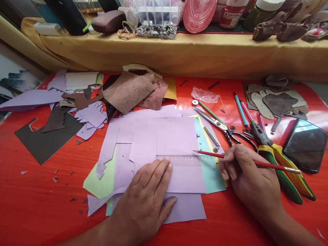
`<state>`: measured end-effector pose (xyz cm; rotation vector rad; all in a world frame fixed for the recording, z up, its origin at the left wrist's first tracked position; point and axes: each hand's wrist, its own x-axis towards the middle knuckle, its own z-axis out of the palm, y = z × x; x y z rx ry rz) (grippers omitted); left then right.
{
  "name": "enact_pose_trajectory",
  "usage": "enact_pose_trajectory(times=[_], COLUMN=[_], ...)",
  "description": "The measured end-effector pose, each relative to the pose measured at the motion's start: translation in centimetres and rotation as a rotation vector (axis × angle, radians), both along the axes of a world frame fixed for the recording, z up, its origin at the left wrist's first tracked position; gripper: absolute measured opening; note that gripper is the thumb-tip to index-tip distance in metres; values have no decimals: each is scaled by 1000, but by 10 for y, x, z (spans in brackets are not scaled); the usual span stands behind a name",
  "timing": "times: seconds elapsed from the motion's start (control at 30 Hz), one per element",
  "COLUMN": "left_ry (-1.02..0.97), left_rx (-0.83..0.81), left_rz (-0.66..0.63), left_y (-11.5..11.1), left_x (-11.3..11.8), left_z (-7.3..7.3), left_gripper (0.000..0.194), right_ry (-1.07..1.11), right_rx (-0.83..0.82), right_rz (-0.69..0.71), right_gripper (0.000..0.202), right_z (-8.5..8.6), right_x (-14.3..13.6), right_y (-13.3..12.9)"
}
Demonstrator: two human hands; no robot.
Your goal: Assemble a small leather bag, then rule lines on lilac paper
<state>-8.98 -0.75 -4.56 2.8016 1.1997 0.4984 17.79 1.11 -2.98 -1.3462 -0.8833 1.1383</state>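
Observation:
My left hand (151, 193) lies flat, its fingertips pressing the left end of a clear ruler (188, 160) onto a sheet of purple paper (176, 136). A thin line runs up the sheet from the ruler's left end. In my right hand (252, 177) is a red pencil (208, 153), gripped between thumb and fingers, its tip pointing left just above the ruler's upper edge. Whether the tip touches the paper I cannot tell. Blue paper (211, 174) and green paper (98, 177) stick out from under the purple sheets.
Scissors (212, 119), yellow-and-green pliers (279, 164) and a phone (306, 145) lie at the right. Brown leather pieces (128, 90) are heaped at the back, with purple paper cutouts (91, 114) at the left. A cloth-covered ledge (166, 51) holding jars runs along the back.

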Motion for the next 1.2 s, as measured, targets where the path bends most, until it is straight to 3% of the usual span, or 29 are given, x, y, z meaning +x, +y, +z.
enact_pose_trajectory(times=[0.5,0.7,0.83,1.2], left_ry=[6,-5,-18,-29], left_rx=[17,51,60,60], left_rz=[4,0,-3,-9], left_y=[0,1,1,2], left_x=[1,1,2,2], left_z=[0,1,-1,0], left_gripper=[52,50,50,50], right_ry=[79,13,-43,-95], right_rx=[8,5,46,66], right_rz=[-47,116,151,125], right_gripper=[43,45,49,58], right_z=[7,24,30,10], right_x=[-6,-16,-27,-51], right_y=[1,-3,6,21])
